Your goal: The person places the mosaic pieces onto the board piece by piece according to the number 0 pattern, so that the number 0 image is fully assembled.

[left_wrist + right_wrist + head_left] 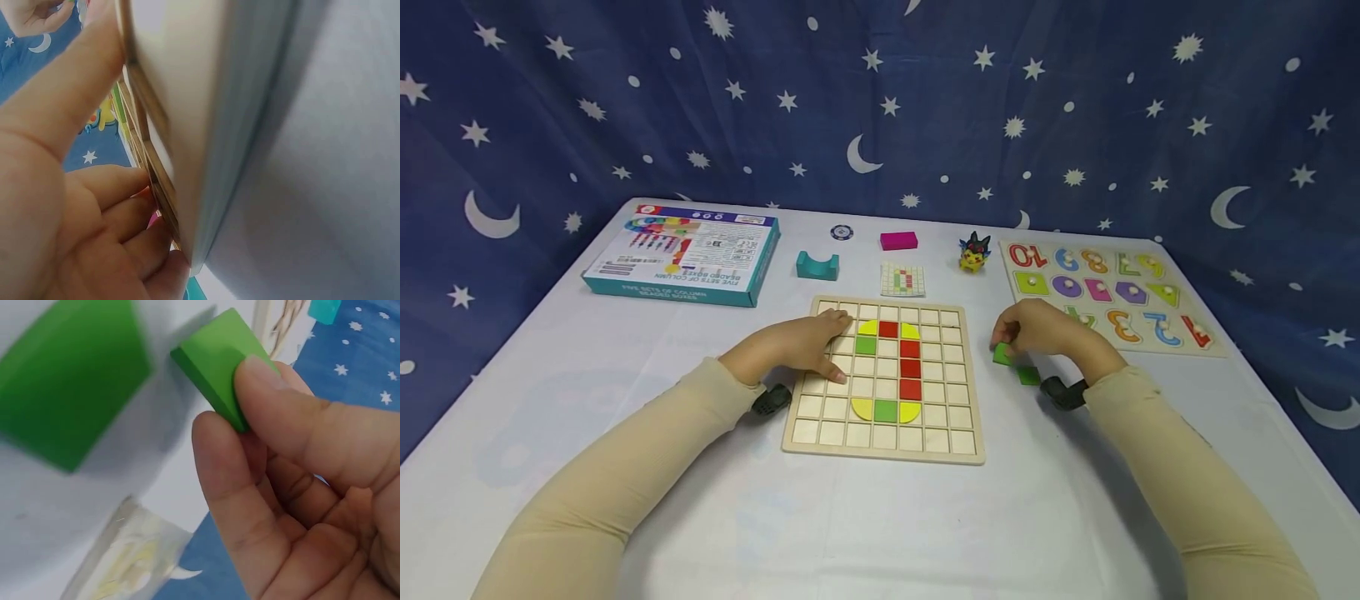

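Pinching a green block [215, 359] just off the grid board's [820, 429] right edge, right hand [1037, 333]; left hand [797, 346] spread flat on the board's left edge, second green block [1028, 375] beside.

Backdrop cloth [625, 100]: dark blue w/ white stars & moons. Tablecloth [880, 533]: white. Grid board [820, 425]: pale wood, w/ red, green & yellow tiles (a "1" shape). Tile [215, 359] pinched by right hand [1037, 329]: green. Sleeves [625, 475]: beige. Box [685, 254]: teal.
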Motion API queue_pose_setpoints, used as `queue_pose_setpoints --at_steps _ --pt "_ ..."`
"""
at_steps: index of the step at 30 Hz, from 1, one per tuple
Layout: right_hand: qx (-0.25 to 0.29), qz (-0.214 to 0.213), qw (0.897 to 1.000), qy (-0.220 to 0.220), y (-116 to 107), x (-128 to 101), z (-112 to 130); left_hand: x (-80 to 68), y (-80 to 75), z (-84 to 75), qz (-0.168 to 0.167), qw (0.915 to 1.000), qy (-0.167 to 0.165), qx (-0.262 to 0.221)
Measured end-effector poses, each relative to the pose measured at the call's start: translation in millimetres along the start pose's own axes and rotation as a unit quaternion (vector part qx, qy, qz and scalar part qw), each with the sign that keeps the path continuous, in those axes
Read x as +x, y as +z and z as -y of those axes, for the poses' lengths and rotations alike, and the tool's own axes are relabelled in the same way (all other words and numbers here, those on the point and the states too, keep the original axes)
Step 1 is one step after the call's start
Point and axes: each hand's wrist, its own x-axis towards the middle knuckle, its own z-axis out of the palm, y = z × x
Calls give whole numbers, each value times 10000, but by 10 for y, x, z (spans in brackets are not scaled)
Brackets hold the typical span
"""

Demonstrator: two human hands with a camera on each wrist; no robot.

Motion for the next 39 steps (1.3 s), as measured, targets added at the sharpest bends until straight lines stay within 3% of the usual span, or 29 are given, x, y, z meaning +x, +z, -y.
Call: queue_pose_setpoints --at_steps 11,27,39 --pt "-5 20 9990 -446 -23 159 432 -20 -30 -19 4 10000 22 61" --pt "177 347 9937 -1048 290 586 1140 26 -19 3 46 9999 10 120" --pt "-18 420 9898 -1363 442 734 1378 -10 -33 6 5 9997 199 163"
